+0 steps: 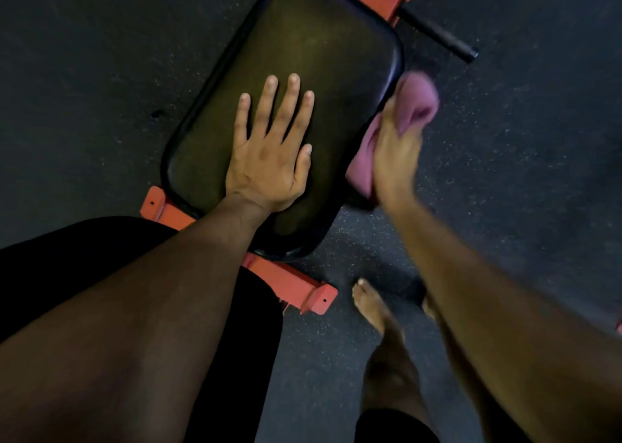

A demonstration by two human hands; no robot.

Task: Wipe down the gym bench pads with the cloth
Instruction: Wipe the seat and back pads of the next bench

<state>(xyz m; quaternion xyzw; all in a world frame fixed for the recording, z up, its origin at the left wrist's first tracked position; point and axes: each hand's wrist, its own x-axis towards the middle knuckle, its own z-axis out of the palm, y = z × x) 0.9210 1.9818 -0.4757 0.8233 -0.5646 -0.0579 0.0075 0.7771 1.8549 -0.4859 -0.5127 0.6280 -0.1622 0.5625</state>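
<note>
Dark speckled gym floor, black bench pad on red frame.
Left hand flat, fingers spread on pad; right hand grips pink cloth against pad's right edge.

Looks like a gym: speckled black rubber flooring, orange steel frame under a padded bench pad.

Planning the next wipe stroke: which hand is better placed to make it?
Right hand: it grips the pink cloth against the black padded bench pad's side edge. The left hand lies flat on top, likely bracing.
</note>
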